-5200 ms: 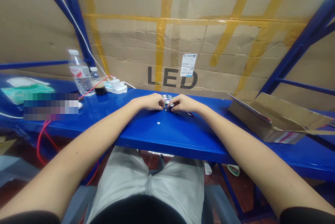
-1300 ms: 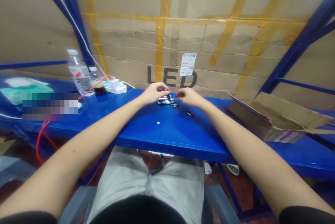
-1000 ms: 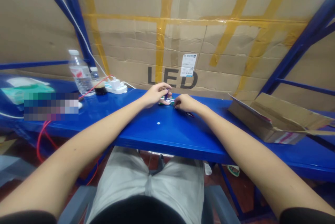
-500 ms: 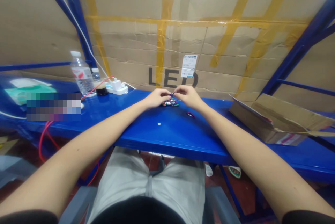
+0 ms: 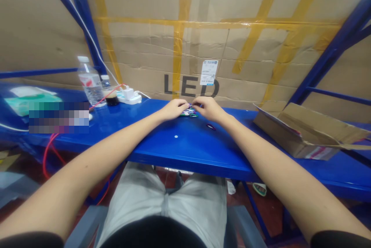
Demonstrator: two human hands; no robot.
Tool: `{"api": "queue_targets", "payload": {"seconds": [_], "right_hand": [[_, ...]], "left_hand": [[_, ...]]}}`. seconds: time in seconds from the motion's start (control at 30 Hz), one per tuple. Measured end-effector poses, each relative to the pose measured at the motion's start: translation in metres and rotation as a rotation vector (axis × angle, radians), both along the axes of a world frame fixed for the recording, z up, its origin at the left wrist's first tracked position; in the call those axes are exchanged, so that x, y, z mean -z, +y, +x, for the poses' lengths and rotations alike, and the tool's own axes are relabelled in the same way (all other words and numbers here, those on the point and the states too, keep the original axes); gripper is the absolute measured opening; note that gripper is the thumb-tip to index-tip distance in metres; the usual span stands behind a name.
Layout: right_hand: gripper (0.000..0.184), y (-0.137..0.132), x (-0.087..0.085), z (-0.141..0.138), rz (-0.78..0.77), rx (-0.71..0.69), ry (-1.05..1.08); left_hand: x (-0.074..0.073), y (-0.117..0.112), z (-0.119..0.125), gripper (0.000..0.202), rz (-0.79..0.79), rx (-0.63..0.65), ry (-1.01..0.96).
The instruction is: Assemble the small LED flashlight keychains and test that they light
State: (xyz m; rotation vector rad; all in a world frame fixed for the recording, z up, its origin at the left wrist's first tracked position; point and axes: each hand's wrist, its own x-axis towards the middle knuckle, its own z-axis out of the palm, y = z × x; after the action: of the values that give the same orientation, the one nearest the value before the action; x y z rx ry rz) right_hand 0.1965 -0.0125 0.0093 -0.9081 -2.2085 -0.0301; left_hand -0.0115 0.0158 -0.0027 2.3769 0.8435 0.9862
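Over the blue tabletop (image 5: 162, 139), my left hand (image 5: 174, 108) and my right hand (image 5: 209, 108) face each other with fingertips nearly meeting. Both are closed in a pinch around a small purple piece that looks like a carabiner (image 5: 190, 105), mostly hidden by the fingers. Just below the fingertips lies a small pile of shiny carabiners (image 5: 189, 113) in green, silver and purple. A single purple carabiner (image 5: 211, 126) rests on the table nearer to me, below my right hand.
An open cardboard box (image 5: 301, 132) stands at the right. Back left are a water bottle (image 5: 89, 85), a smaller dark-liquid bottle (image 5: 110, 93) and a white power strip (image 5: 131, 97). Behind the table rises a large cardboard sheet (image 5: 145, 54). A small white dot (image 5: 176, 136) marks the tabletop.
My fingers have shifted slightly at the pinch; the left thumb sits a bit higher and more of the pile shows. The lone carabiner has stayed put.
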Motion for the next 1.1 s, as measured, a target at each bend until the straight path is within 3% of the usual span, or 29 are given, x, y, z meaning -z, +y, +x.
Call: {"api": "queue_targets", "payload": {"seconds": [0.17,0.4,0.5,0.67,0.83,0.9,0.97,1.1], "right_hand": [[0.011,-0.003,0.001,-0.002,-0.062,0.004,0.060],[0.011,-0.009,0.000,-0.004,-0.476,-0.058,0.235],[0.010,-0.011,-0.002,-0.006,-0.548,-0.108,0.295],[0.011,-0.013,-0.004,-0.005,-0.505,-0.110,0.222],[0.011,-0.016,-0.009,-0.004,-0.133,-0.039,-0.019],[0.012,-0.018,-0.012,-0.005,-0.052,-0.030,-0.075],[0.011,-0.021,-0.014,-0.006,-0.092,-0.026,-0.067],[0.010,-0.022,-0.014,-0.005,-0.414,-0.068,0.109]], "left_hand": [[0.001,0.000,0.001,0.033,0.068,-0.042,0.073],[-0.001,-0.007,-0.002,0.022,0.226,-0.005,0.106],[-0.001,-0.009,-0.002,0.021,0.262,0.010,0.129],[-0.001,-0.012,-0.002,0.019,0.257,0.038,0.154],[0.000,-0.011,0.000,0.015,0.121,0.053,0.018],[0.000,-0.010,0.001,0.015,0.052,0.076,-0.026],[-0.001,-0.011,0.001,0.015,0.029,0.105,-0.040],[-0.003,-0.015,0.000,0.014,0.120,0.116,0.006]]}}
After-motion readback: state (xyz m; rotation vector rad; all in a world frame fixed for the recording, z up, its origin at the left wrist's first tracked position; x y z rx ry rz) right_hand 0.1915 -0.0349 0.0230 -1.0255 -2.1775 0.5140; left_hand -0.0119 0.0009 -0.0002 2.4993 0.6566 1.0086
